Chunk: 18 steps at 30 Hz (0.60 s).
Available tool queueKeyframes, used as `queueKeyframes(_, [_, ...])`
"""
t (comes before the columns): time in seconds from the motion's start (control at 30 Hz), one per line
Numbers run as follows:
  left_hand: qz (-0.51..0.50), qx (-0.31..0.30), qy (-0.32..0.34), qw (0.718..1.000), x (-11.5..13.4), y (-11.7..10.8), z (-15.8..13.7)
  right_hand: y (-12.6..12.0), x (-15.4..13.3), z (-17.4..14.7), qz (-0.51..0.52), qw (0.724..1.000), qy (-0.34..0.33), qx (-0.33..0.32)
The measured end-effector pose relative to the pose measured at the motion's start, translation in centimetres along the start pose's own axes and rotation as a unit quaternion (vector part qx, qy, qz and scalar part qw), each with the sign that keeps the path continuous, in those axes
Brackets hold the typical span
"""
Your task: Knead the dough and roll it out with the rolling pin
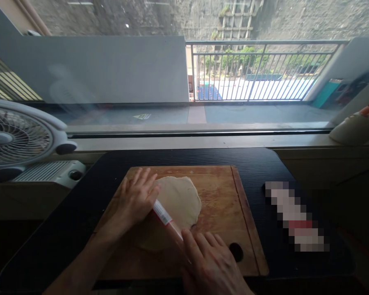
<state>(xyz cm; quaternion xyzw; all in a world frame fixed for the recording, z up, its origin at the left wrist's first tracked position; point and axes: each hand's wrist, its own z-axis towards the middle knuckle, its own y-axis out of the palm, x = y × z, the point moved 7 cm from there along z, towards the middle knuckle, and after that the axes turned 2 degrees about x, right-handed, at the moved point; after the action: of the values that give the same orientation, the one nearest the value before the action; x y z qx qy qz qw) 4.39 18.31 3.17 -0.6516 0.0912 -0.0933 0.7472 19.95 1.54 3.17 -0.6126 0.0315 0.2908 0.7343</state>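
Your left hand (pixel 138 197) lies over the upper end of the labelled rolling pin (pixel 162 213), fingers stretched out rather than wrapped around it, while your right hand (pixel 212 260) covers the lower end with its fingers bent, though you cannot tell whether they close underneath. The pin slants across the flattened dough (pixel 181 196), which lies on the wooden board (pixel 218 200) between your hands. Under the board is the dark table (pixel 252 164), with a white fan (pixel 21 131) beyond its left side.
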Motion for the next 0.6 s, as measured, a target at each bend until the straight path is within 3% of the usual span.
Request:
queueKeyframes(0.1, [0.002,-0.004,-0.004,1.0,0.7,0.1,0.7,-0.2,0.5,0.0,0.016,1.0,0.019,-0.013])
queueKeyframes(0.27, [-0.036,-0.003,0.022,0.999,7.5,0.5,6.8,-2.4,3.1,-0.5,0.003,0.995,0.097,-0.001])
queueKeyframes(0.37, [-0.044,-0.008,0.042,0.998,9.6,0.6,8.3,-3.0,3.7,-0.8,-0.011,0.992,0.121,0.019])
queueKeyframes(0.43, [-0.041,-0.016,0.044,0.998,8.6,0.7,7.5,-2.6,3.4,-0.8,-0.011,0.994,0.109,0.027])
queueKeyframes(0.6, [-0.004,-0.037,0.014,0.999,2.1,0.5,1.9,-0.5,1.7,-0.4,0.031,0.998,0.05,0.011])
